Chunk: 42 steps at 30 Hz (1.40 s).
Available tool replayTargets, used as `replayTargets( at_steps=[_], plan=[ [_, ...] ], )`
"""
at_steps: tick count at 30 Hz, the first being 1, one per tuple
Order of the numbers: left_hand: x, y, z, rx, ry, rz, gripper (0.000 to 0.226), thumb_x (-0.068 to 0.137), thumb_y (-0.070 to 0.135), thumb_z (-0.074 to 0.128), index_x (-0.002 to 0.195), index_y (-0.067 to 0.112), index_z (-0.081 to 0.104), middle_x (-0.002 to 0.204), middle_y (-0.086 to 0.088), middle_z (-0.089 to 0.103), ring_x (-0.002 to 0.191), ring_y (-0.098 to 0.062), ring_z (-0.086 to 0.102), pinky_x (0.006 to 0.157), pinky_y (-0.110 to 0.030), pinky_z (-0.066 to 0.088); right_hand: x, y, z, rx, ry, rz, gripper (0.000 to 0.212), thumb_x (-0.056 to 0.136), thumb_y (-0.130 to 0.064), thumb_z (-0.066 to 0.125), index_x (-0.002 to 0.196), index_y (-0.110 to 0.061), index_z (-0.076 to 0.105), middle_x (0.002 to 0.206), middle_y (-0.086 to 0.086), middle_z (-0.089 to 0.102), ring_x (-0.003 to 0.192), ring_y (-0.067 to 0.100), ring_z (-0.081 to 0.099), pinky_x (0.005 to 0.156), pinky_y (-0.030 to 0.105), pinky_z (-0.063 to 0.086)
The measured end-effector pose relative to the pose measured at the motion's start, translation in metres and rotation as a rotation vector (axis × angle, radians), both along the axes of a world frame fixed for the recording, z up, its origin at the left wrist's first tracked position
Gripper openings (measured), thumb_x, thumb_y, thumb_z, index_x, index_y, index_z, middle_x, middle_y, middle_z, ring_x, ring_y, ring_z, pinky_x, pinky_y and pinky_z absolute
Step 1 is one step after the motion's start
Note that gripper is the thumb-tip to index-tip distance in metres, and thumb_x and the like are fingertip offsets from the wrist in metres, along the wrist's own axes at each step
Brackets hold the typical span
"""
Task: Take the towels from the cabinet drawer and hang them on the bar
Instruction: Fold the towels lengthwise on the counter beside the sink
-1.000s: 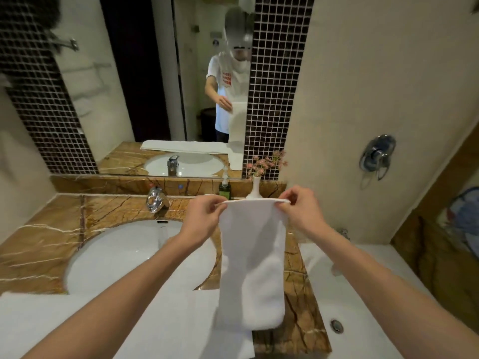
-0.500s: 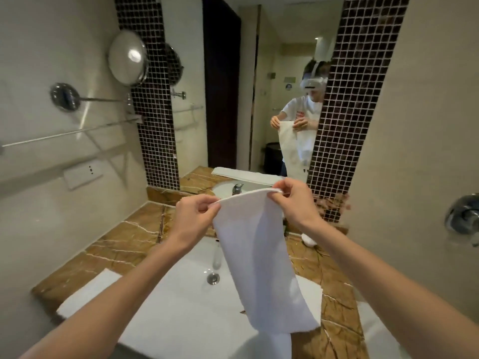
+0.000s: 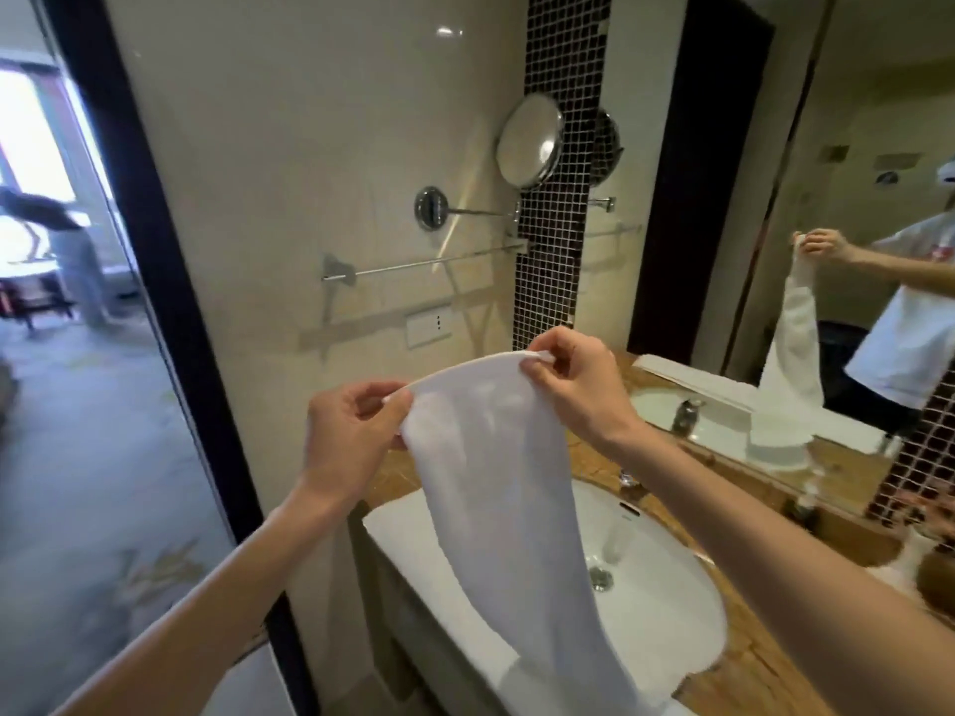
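Limp white towel (image 3: 496, 483), centre frame, top edge pinched between left hand (image 3: 351, 441) and right hand (image 3: 573, 385); slim chrome bar (image 3: 429, 263) above.

towel (image 3: 496, 488) hangs between both hands, over sink (image 3: 666, 586); bar (image 3: 424, 265) on wall behind, left of mirror (image 3: 852, 198).

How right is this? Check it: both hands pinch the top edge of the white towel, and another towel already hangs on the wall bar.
One part is wrong. The head view shows the wall bar bare: no towel hangs on it. The rest stands: the left hand and the right hand pinch the top edge of the white towel.
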<state>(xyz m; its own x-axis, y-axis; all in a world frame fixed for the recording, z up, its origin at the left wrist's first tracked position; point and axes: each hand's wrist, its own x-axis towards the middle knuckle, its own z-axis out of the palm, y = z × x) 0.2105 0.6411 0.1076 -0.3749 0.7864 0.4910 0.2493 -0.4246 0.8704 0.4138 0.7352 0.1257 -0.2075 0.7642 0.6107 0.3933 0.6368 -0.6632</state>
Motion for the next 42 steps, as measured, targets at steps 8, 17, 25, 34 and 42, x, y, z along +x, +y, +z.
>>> replayTargets(
  at_steps=[8,17,25,34,42],
  plan=[
    [-0.071,0.009,-0.043,-0.14,0.072,0.103,0.006,0.086,0.004,0.066,0.09,0.005,0.071,0.072,0.005,0.072,0.065,-0.009,0.069,0.051,-0.021,0.056,-0.081,0.044,-0.045,-0.156,-0.06,0.106,0.003,0.084,-0.017,0.068,0.083,-0.014,0.068,0.076,0.003,0.066,0.07,0.019,0.062,0.066,0.04,0.055],
    [-0.125,0.068,-0.112,-0.395,0.016,0.102,0.005,0.091,0.013,0.061,0.088,0.015,0.065,0.084,-0.004,0.07,0.066,-0.013,0.068,0.054,-0.022,0.056,-0.131,0.097,-0.112,-0.42,-0.162,0.07,0.024,0.081,-0.02,0.068,0.096,-0.002,0.073,0.083,0.013,0.069,0.076,0.014,0.062,0.068,0.034,0.053],
    [-0.134,0.12,-0.197,-0.588,0.086,0.101,0.012,0.097,0.02,0.052,0.092,0.02,0.062,0.091,0.002,0.065,0.086,-0.014,0.062,0.067,-0.019,0.046,-0.147,0.139,-0.183,-0.608,-0.272,0.059,0.023,0.085,-0.014,0.064,0.064,-0.016,0.056,0.061,-0.003,0.052,0.059,0.011,0.046,0.054,0.026,0.036],
    [-0.147,0.179,-0.249,-0.706,0.086,0.235,0.01,0.099,0.027,0.046,0.103,0.022,0.054,0.098,0.005,0.06,0.091,-0.009,0.057,0.077,-0.021,0.049,-0.176,0.205,-0.252,-0.602,-0.319,0.192,0.016,0.09,-0.016,0.055,0.076,-0.015,0.049,0.07,-0.002,0.052,0.064,0.013,0.045,0.057,0.03,0.036],
    [-0.152,0.211,-0.318,-0.939,0.059,0.118,0.011,0.101,0.026,0.041,0.104,0.022,0.05,0.101,0.0,0.058,0.088,-0.011,0.059,0.065,-0.02,0.05,-0.186,0.246,-0.316,-0.64,-0.354,0.203,0.014,0.087,-0.026,0.05,0.077,-0.018,0.047,0.064,-0.006,0.051,0.059,0.007,0.042,0.053,0.017,0.031]
  ],
)
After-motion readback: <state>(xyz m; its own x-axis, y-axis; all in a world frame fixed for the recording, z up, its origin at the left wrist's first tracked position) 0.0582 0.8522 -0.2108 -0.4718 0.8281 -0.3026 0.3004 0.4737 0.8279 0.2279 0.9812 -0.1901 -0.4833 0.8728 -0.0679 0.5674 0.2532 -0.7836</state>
